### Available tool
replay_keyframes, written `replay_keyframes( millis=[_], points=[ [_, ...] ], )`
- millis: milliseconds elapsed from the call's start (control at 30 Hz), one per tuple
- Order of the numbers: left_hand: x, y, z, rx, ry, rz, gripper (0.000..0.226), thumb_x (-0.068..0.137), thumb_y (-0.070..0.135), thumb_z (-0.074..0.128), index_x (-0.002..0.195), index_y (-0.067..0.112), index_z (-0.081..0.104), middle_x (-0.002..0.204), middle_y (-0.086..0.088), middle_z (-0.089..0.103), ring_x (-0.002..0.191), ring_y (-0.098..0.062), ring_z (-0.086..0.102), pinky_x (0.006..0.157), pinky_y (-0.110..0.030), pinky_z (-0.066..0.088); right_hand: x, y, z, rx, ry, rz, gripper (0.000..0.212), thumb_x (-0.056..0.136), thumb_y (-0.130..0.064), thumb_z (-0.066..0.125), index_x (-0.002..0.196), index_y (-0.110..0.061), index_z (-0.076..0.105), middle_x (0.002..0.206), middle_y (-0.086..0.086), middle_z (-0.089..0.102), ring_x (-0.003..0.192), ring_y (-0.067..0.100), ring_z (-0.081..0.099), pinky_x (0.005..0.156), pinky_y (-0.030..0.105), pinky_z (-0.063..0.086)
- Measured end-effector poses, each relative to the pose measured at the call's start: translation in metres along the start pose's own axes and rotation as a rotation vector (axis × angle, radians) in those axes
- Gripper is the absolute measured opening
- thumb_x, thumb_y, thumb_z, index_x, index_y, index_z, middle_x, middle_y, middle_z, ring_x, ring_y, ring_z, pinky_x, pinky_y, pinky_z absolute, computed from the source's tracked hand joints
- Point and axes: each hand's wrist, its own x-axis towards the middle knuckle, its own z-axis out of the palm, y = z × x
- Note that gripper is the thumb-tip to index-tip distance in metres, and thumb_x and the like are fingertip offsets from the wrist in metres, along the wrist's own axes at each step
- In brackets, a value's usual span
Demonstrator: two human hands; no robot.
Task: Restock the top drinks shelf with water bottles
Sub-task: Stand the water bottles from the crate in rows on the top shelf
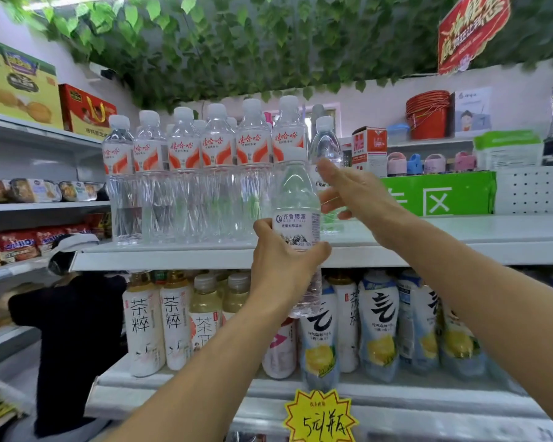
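shop's top shelf already carries a bottle row; left hand grips another water bottle, right hand loose-fingered, empty space remaining.

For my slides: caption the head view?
Left hand lifts water bottle toward top shelf; right hand reaches.

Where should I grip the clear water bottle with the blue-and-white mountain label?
Take the clear water bottle around its labelled waist from the left, as the left hand does; it stands upright, and the right hand hovers open beside its shoulder.
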Motion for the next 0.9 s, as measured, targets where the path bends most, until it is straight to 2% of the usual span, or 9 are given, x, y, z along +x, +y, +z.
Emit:
replay_keyframes(
  millis=[67,133,233,367,467,567,700,800,900],
  points=[
    [-0.004,0.003,0.006,-0.02,-0.011,0.01,0.065,0.076,0.036,0.081,0.114,0.03,0.028,0.105,0.009,0.061,0.085,-0.005,0.061,0.063,-0.026,0.048,-0.017,-0.021,0.001,-0.097,-0.196,-0.001,0.059,0.067,-0.08,0.063,0.095,-0.029,0.067,0.084,-0.013,0.075,0.084,0.015,0.07,0.065,0.03,0.054],
    [-0.007,0.01,0.013,-0.039,-0.029,0.023,0.069,0.075,0.04,0.08,0.117,0.032,0.025,0.111,0.006,0.057,0.09,-0.009,0.058,0.07,-0.031,0.049,-0.023,-0.031,-0.002,-0.167,-0.249,-0.027,0.036,0.073,-0.058,0.078,0.09,-0.029,0.065,0.083,-0.011,0.074,0.077,0.012,0.071,0.06,0.025,0.057],
    [-0.002,0.024,0.016,-0.074,-0.059,0.076,0.072,0.074,0.043,0.083,0.12,0.033,0.028,0.117,0.008,0.056,0.102,-0.014,0.06,0.08,-0.034,0.049,-0.02,-0.042,-0.014,-0.119,-0.195,-0.051,0.021,0.08,-0.033,0.08,0.089,-0.028,0.062,0.074,-0.012,0.074,0.067,0.003,0.071,0.049,0.013,0.051],
    [0.014,0.036,0.007,-0.045,-0.079,0.174,0.087,0.074,0.049,0.082,0.138,0.031,0.027,0.134,0.006,0.048,0.118,-0.013,0.051,0.09,-0.027,0.038,0.001,-0.059,-0.029,-0.075,-0.027,-0.096,0.019,0.081,-0.026,0.079,0.092,-0.018,0.066,0.082,0.002,0.074,0.063,0.006,0.072,0.048,0.013,0.05],
    [0.022,0.022,-0.002,0.06,-0.046,0.191,0.09,0.077,0.05,0.079,0.146,0.029,0.025,0.145,0.005,0.038,0.13,-0.011,0.039,0.099,-0.029,0.033,0.025,-0.059,-0.033,-0.11,0.085,-0.103,0.031,0.078,-0.029,0.082,0.097,-0.016,0.061,0.087,0.001,0.068,0.072,0.011,0.069,0.055,0.019,0.048],
    [0.026,0.005,-0.006,0.218,-0.028,0.238,0.082,0.083,0.044,0.075,0.146,0.023,0.028,0.143,0.004,0.038,0.133,-0.013,0.037,0.108,-0.033,0.035,0.044,-0.046,-0.029,-0.144,0.094,-0.076,0.062,0.076,-0.029,0.083,0.126,-0.005,0.054,0.101,0.003,0.066,0.088,0.013,0.063,0.067,0.023,0.047],
    [0.032,-0.007,-0.003,0.297,-0.059,0.252,0.077,0.084,0.043,0.074,0.146,0.025,0.03,0.141,0.003,0.038,0.132,-0.017,0.039,0.109,-0.039,0.038,0.057,-0.024,-0.021,-0.157,0.074,-0.016,0.068,0.078,-0.032,0.082,0.133,-0.006,0.052,0.118,0.01,0.065,0.111,0.028,0.061,0.101,0.045,0.048],
    [0.039,-0.007,0.004,0.328,-0.035,0.286,0.078,0.085,0.043,0.074,0.147,0.027,0.029,0.145,0.004,0.032,0.137,-0.017,0.031,0.106,-0.029,0.029,0.058,-0.019,-0.02,-0.15,0.086,-0.037,0.072,0.077,-0.035,0.082,0.137,-0.01,0.05,0.124,0.004,0.063,0.116,0.025,0.058,0.103,0.041,0.047],
    [0.041,-0.009,0.01,0.333,-0.009,0.275,0.079,0.085,0.041,0.073,0.149,0.027,0.028,0.149,0.003,0.026,0.141,-0.017,0.022,0.101,-0.027,0.023,0.045,-0.01,-0.016,-0.173,0.093,-0.029,0.072,0.073,-0.032,0.086,0.132,-0.016,0.047,0.111,-0.011,0.059,0.098,0.009,0.059,0.082,0.02,0.047]
  ],
)
